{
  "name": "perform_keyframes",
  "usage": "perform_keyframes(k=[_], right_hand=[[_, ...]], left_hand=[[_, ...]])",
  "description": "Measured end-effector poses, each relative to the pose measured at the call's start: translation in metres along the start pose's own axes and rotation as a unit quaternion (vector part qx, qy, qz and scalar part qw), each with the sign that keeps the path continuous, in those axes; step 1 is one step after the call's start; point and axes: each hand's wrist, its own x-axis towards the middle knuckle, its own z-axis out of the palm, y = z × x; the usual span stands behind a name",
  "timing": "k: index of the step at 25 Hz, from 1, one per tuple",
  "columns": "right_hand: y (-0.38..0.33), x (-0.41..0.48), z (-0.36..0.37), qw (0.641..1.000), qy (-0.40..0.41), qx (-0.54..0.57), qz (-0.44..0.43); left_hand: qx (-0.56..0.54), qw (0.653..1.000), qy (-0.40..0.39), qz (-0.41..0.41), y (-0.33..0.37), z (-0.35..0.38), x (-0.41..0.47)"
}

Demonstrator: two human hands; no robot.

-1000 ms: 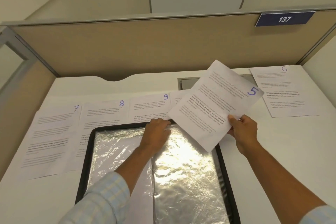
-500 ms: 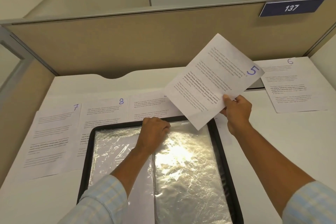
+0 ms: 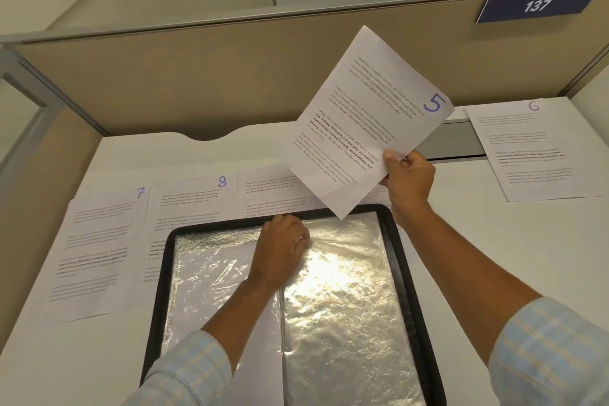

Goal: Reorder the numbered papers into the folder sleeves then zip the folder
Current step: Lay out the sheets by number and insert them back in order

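While above the folder, paper 5: light, floppy.
Right hand: pinches its lower edge.
Left hand: curled at plastic sleeve, grip unclear.

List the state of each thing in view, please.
folder, open, flat on the desk
paper 5, held in the air, tilted
right hand, pinches paper 5's lower edge
left hand, fingers curled at the sleeve's top edge
paper 6, flat on the desk
paper 7, flat on the desk
paper 8, flat, partly under the folder
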Motion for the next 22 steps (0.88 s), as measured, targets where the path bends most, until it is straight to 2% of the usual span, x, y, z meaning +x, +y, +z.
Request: perform_keyframes(k=[5,8,11,15,22], right_hand=[[0.000,-0.003,0.009,0.999,-0.027,-0.022,-0.024],[0.001,-0.005,0.013,0.998,-0.041,-0.035,-0.039],[0.003,-0.005,0.015,0.997,-0.049,-0.040,-0.048],[0.001,-0.006,0.017,0.996,-0.046,-0.049,-0.058],[-0.006,-0.009,0.024,0.996,-0.005,-0.032,-0.081]], left_hand=[[-0.007,0.999,-0.033,-0.013,0.003,-0.008,0.007],[0.026,0.997,-0.068,-0.019,0.001,-0.006,0.008],[0.030,0.999,-0.031,0.010,-0.002,-0.001,0.005],[0.000,0.999,0.033,0.010,0.003,0.000,0.002],[-0.012,0.999,0.036,0.017,0.000,0.004,-0.004]])
